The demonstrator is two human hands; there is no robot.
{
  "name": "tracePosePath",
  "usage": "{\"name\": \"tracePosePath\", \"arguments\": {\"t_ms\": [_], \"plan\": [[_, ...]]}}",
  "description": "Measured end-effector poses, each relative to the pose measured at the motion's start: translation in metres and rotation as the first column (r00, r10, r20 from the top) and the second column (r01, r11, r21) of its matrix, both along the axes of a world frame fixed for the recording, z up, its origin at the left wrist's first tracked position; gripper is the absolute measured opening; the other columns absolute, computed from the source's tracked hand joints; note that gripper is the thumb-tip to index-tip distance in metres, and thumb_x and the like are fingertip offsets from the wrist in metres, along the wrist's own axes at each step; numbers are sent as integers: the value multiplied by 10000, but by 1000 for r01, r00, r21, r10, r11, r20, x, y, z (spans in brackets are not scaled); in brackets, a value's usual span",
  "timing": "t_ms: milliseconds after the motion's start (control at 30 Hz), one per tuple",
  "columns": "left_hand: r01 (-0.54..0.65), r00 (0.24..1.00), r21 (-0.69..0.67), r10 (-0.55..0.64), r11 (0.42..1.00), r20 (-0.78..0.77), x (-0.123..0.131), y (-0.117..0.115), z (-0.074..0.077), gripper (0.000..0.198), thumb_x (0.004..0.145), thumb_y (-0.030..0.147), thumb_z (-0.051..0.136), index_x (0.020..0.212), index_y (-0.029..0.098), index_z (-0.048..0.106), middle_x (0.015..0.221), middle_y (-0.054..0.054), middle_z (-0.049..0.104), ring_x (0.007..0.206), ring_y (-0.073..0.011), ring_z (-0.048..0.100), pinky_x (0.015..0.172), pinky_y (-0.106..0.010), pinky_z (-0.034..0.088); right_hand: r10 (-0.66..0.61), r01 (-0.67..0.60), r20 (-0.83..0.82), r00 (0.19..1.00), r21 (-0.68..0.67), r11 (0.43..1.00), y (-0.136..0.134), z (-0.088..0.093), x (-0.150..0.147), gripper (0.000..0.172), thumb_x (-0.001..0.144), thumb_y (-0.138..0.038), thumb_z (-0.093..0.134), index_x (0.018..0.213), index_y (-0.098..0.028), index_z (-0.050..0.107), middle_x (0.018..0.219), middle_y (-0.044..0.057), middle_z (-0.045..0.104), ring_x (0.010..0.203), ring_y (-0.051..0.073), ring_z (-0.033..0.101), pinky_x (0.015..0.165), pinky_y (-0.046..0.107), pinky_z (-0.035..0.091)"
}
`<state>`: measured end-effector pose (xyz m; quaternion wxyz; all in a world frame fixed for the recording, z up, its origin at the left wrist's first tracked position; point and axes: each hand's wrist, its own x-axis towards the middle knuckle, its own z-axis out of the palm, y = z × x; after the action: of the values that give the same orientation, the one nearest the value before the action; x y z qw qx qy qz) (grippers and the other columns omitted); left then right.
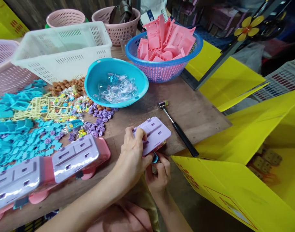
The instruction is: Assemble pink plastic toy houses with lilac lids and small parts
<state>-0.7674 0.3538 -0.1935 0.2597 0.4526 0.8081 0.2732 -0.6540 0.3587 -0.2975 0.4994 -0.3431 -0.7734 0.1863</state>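
The person's left hand grips a lilac plastic panel at the near edge of the wooden tabletop, thumb and fingers closed over its near-left end. The panel's moulded, slotted face is up, and its long axis runs from near-left to far-right, the free end pointing toward the hammer and the table's right edge. The right hand sits just below the panel, off the table edge, fingers pinched on a small teal piece held against the panel's underside; what that piece is cannot be made out, though it may match the teal parts on the table. A small hammer with a black handle lies just right of the panel, its head pointing away from the person. Toward the near-left corner lies a row of finished lilac-and-pink assemblies. Behind them spread loose teal parts and purple round pieces. A teal bowl of clear bagged items stands mid-table, a blue basket of pink mouldings behind it toward the far right corner, and a white crate at the far left.
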Motion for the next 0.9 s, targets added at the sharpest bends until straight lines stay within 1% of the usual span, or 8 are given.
{"name": "tracePosePath", "arguments": {"t_ms": [167, 300, 400, 500, 600, 667, 767, 900], "plan": [[104, 994, -17, -103, 994, 36, -9, 0, 5, 334, 672, 66, 525, 900, 229, 343, 994, -32, 337, 891, -191, 436, 759, -372, 464, -59, 62, 154, 986, -16, 998, -6, 14, -3, 101, 865, -185, 541, 771, -203, 510, 985, 82, 603, 908, 192, 572, 769, 314, 485], [241, 965, 81, -248, 967, 89, -22, -8, 1, 285, 766, 192, 557, 969, 225, 361, 1126, -73, 319, 1073, -233, 426, 834, -403, 485, -50, 63, 333, 942, -27, 998, -5, 26, -4, 145, 899, -201, 469, 762, -201, 515, 921, 83, 621, 809, 203, 540, 745, 350, 445], [323, 939, 200, -340, 925, 57, -27, -17, -11, 489, 741, 343, 664, 1095, 219, 351, 1265, -120, 237, 1271, -298, 289, 970, -448, 434, 92, -84, 308, 947, -42, 996, 4, 28, 5, 156, 900, -202, 444, 767, -206, 527, 932, 73, 612, 830, 203, 540, 761, 354, 440], [299, 954, 261, -293, 918, -62, -23, -24, -26, 652, 682, 357, 742, 1171, 229, 332, 1337, -142, 138, 1337, -346, 191, 1039, -507, 358, 172, -154, 179, 969, -106, 982, 25, 23, 19, 58, 863, -207, 520, 903, -220, 560, 1034, 67, 573, 958, 201, 535, 808, 347, 460], [253, 967, 317, -230, 914, -111, -17, -27, -38, 634, 696, 315, 740, 1187, 246, 345, 1346, -133, 136, 1339, -338, 192, 1047, -520, 338, 172, -148, 62, 983, -283, 948, 51, 16, 30, 494, 818, -328, 612, 1257, -213, 417, 1285, 132, 461, 1167, 244, 469, 869, 393, 475], [235, 972, 361, -210, 902, -107, -15, -27, -42, 608, 719, 302, 720, 1198, 250, 349, 1308, -122, 200, 1311, -310, 249, 1034, -500, 359, 298, -244, 57, 953, -437, 865, 65, 14, 32, 710, 782, -451, 631, 1355, -179, 313, 1305, 166, 476, 1179, 269, 492, 890, 422, 478], [246, 969, 398, -224, 884, -102, -17, -26, -45, 566, 746, 311, 691, 1204, 244, 365, 1243, -107, 277, 1252, -277, 326, 1004, -466, 396, 397, -282, 87, 914, -567, 774, 76, 18, 26, 714, 745, -511, 646, 1309, -157, 388, 1154, 146, 612, 1066, 273, 585, 881, 426, 487], [268, 963, 418, -243, 868, -112, -25, -26, -47, 531, 770, 350, 662, 1194, 232, 364, 1221, -108, 291, 1226, -270, 334, 999, -468, 393, 331, -228, 102, 938, -538, 811, 74, 25, 10, 640, 698, -551, 666, 1174, -169, 472, 1012, 114, 665, 923, 265, 636, 761, 385, 520]]}}
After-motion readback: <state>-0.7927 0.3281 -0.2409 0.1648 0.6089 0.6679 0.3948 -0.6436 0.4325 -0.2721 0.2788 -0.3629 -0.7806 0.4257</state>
